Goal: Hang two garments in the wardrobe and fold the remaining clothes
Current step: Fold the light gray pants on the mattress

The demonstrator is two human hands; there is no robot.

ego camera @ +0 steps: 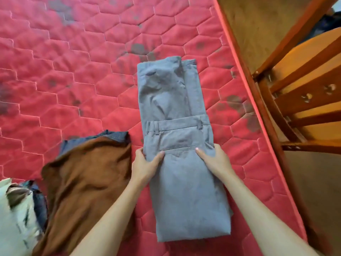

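Grey trousers (177, 111) lie folded lengthwise on the red quilted mattress (64, 71), the waistband doubled over near the middle. My left hand (145, 165) grips the folded stack's left edge, thumb on top and fingers curled underneath. My right hand (214, 159) grips the right edge the same way, thumb on the cloth just below the back pocket. A brown garment (83, 182) lies crumpled to the left, touching my left forearm, with a dark blue piece (112, 136) showing from under it.
A pale cream cloth (16, 215) with dark fabric beside it sits at the lower left corner. A wooden chair (304, 93) stands on the brown floor (258, 24), close to the mattress's right edge.
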